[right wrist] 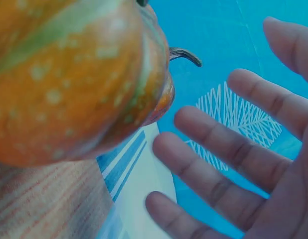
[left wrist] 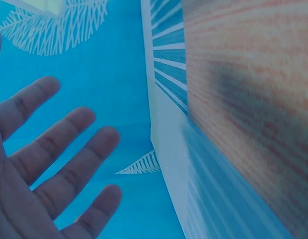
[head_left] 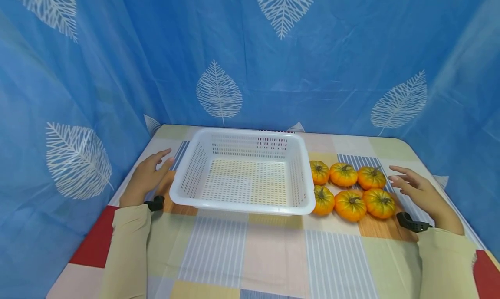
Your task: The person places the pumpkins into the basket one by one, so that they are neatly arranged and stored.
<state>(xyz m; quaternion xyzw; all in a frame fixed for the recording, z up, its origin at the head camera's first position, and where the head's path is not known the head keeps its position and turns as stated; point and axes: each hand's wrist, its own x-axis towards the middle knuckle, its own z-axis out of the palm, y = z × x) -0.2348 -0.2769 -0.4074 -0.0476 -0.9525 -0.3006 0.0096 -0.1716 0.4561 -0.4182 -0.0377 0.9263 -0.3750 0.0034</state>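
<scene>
A white perforated plastic basket [head_left: 242,207] stands on the table with nothing inside. To its right, several small orange-and-green pumpkins [head_left: 350,205] sit in two rows, the leftmost ones close against the basket's side. My left hand [head_left: 146,177] hovers left of the basket, apart from it and holding nothing; its fingers spread loosely in the left wrist view. Just right of the pumpkins is my right hand [head_left: 422,192], also holding nothing. In the right wrist view its extended fingers [right wrist: 214,134] stay apart from a near pumpkin [right wrist: 79,84].
A patchwork-patterned cloth [head_left: 273,255] covers the table. Blue curtains [head_left: 304,86] with white leaf prints hang behind it and along both sides. Each wrist wears a black strap [head_left: 412,223].
</scene>
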